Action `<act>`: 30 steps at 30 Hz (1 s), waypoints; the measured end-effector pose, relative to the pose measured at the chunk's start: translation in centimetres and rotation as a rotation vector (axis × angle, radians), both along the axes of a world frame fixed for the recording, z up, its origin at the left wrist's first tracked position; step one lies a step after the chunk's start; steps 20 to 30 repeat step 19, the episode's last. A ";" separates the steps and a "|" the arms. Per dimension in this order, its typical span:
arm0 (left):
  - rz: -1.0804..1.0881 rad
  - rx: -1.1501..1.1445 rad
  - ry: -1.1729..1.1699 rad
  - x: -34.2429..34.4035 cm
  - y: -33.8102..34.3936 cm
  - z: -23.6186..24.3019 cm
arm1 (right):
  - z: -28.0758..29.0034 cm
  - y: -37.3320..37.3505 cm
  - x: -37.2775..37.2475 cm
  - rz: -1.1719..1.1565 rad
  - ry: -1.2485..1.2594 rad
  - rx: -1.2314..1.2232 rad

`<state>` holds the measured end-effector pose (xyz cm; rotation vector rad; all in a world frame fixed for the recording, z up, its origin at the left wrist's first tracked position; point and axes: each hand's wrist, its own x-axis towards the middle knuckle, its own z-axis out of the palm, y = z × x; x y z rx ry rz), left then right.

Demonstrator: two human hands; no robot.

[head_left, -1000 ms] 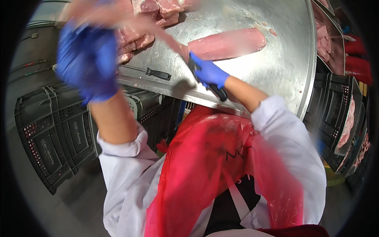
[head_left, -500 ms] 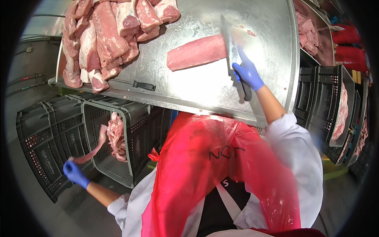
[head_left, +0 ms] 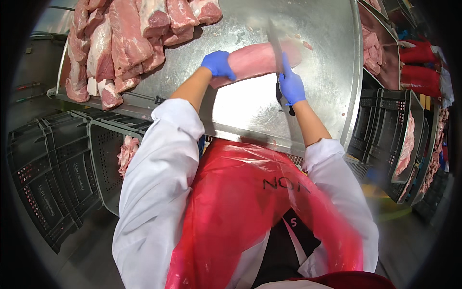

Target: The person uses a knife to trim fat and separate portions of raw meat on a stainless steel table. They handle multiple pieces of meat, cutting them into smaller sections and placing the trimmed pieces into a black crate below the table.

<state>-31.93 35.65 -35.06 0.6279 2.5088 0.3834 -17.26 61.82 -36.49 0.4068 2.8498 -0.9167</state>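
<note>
On the steel table lies a trimmed pork loin, pink and lengthwise from left to right. My blue-gloved left hand grips its left end. A long knife stands across the loin's right part, its blade pointing away from me. Wrapped round the dark handle is my right hand, also blue-gloved, with a finger stretched along the blade. Whether the edge has entered the meat I cannot tell. Left of my left hand is a heap of untrimmed loins.
The table has a raised rim. Behind my left forearm shows the black handle of another tool. A grey crate with meat trimmings stands lower left. More crates are at the right, near other people in red aprons.
My left hand has let go of a strip of trimming near the left crate and come up onto the loin. The knife and right hand have shifted slightly; the blade now crosses the meat.
</note>
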 end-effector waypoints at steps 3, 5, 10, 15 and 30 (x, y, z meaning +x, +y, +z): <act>-0.053 0.099 0.474 5.4 3.2 2.4 | -1.6 2.2 1.8 -0.058 0.046 0.023; -0.088 0.233 0.585 6.5 2.6 1.1 | -1.6 2.5 2.7 -0.043 0.118 -0.019; -0.122 0.191 0.496 7.2 2.5 0.1 | 2.4 0.6 0.2 -0.030 0.140 -0.072; -0.135 0.149 0.589 7.8 2.7 -0.7 | 5.1 -3.1 -2.5 0.195 -0.122 0.084; 0.086 0.109 0.372 6.9 2.9 0.8 | 3.6 -2.1 2.3 0.260 -0.260 0.103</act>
